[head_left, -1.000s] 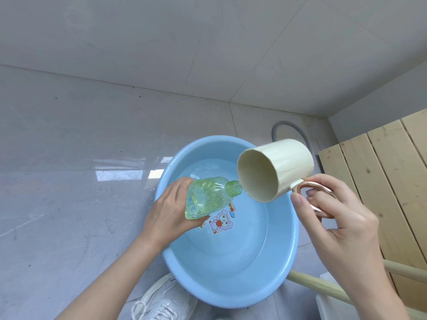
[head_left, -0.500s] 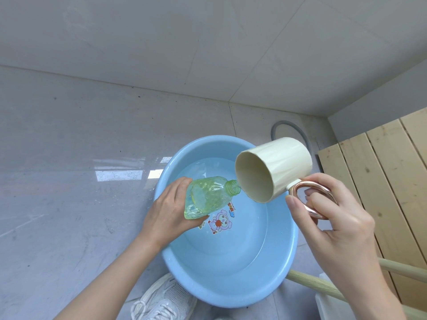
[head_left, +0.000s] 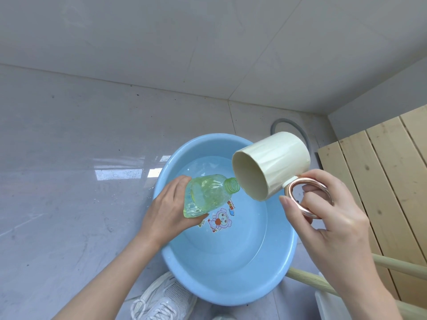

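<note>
My left hand (head_left: 168,210) grips a clear bottle (head_left: 205,195) of yellow-green liquid, tipped sideways, its uncapped neck right at the mouth of a cream mug (head_left: 270,166). My right hand (head_left: 328,218) holds the mug by its copper ring handle (head_left: 307,197), with the mug lying on its side and its opening facing left. Both are held over a blue plastic basin (head_left: 226,285) that has shallow water and a cartoon sticker on its bottom.
The basin stands on a grey tiled floor by the wall. A wooden slatted panel (head_left: 379,181) is at the right, a grey hose (head_left: 288,125) behind the mug, wooden poles (head_left: 309,279) at lower right and a white sneaker (head_left: 161,301) below the basin.
The mug has risen a little and moved slightly left, along with my right hand. The bottle and my left hand have barely moved.
</note>
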`<state>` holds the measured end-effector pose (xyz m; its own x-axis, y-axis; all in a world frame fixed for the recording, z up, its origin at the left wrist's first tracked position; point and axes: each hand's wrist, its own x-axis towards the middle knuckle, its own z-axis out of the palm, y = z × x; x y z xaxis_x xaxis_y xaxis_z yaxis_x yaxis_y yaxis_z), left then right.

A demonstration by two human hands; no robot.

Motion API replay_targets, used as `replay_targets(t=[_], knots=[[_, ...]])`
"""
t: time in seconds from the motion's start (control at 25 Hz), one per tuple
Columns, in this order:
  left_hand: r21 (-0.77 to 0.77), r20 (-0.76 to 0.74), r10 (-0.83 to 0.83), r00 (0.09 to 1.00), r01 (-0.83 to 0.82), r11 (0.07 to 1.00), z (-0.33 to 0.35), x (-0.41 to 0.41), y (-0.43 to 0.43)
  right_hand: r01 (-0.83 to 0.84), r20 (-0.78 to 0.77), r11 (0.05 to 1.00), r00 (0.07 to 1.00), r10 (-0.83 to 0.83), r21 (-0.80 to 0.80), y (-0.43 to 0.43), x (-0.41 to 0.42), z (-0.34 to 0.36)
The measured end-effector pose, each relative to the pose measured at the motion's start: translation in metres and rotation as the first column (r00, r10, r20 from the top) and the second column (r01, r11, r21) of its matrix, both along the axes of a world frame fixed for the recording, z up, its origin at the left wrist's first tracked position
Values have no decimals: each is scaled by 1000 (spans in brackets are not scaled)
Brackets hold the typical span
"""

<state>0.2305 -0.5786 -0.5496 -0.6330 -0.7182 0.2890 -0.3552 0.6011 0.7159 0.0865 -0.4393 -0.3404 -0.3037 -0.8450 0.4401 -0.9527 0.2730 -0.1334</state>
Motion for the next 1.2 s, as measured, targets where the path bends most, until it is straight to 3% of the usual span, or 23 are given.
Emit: replay_targets(t=[0.4, 0.6, 0.68, 0.8, 0.96, 1.2], knots=[[21, 17, -12, 1000, 11, 1000, 0, 1, 0, -63, -34, 998, 997, 63, 12, 2, 1, -6], [30, 38, -12, 999, 10, 999, 1, 2, -1, 16, 181, 1000, 983, -16, -2, 2, -15, 2], [14, 51, -20, 998, 20, 1000, 0, 1, -1, 103, 381, 994, 918, -105, 25, 1, -26, 9], [-7, 53, -25, 998, 26, 1000, 0, 1, -1, 237, 632, 948, 706, -320, 214, 0, -53, -3], [-16, 86, -24, 996, 26, 1000, 3, 0, -1, 284, 642, 837, 542, -542, 467, 0, -79, -54], [-12, 166, -30, 986, 33, 999, 2, -1, -2, 362, 511, 752, 567, -647, 550, 2, -77, -114]])
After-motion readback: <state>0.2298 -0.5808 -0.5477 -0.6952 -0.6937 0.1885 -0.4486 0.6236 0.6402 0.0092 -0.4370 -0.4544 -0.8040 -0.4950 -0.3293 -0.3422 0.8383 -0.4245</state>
